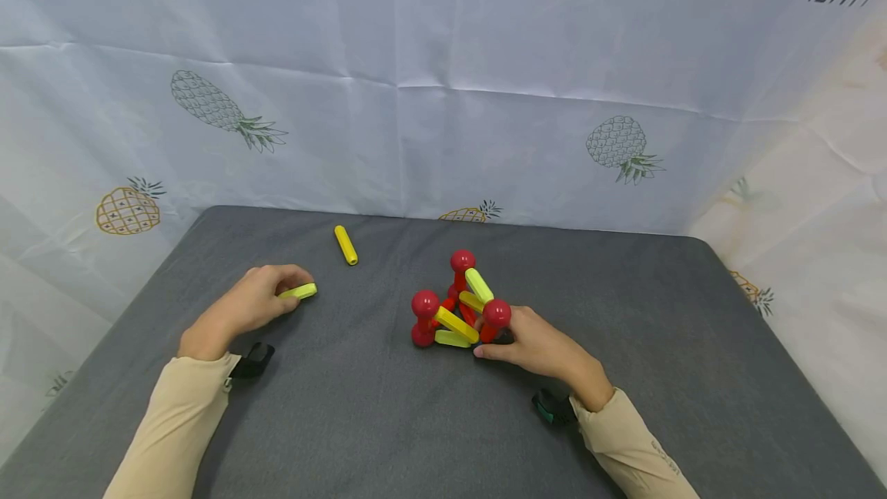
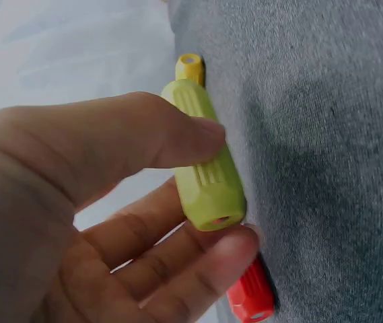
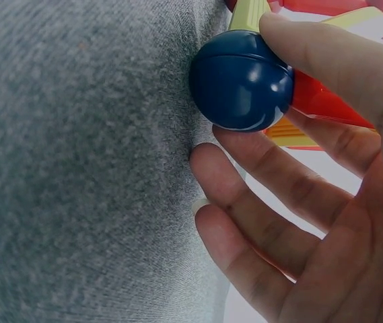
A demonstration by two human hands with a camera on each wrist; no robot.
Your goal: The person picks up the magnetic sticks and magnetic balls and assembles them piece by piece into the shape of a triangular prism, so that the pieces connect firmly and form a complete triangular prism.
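Note:
My left hand (image 1: pixel 258 300) pinches a lime-green stick (image 2: pixel 208 178) of a ball-and-stick building set between thumb and fingers, low over the table's left side. Close by those fingers, a red stick (image 2: pixel 250 293) shows in the left wrist view; the head view hides it. Right of centre stands a frame (image 1: pixel 455 323) of sticks joined by glossy red balls. At its near right corner, my right hand (image 1: pixel 537 345) holds a dark blue ball (image 3: pixel 241 81) between thumb and fingers. A red stick rises from that ball, and a lime-green stick meets it near the thumb.
A loose yellow stick (image 1: pixel 346 245) lies towards the table's back edge, beyond the left hand. Grey cloth covers the table (image 1: pixel 333 422). Behind it hangs a pale curtain (image 1: pixel 416 152) printed with pineapples.

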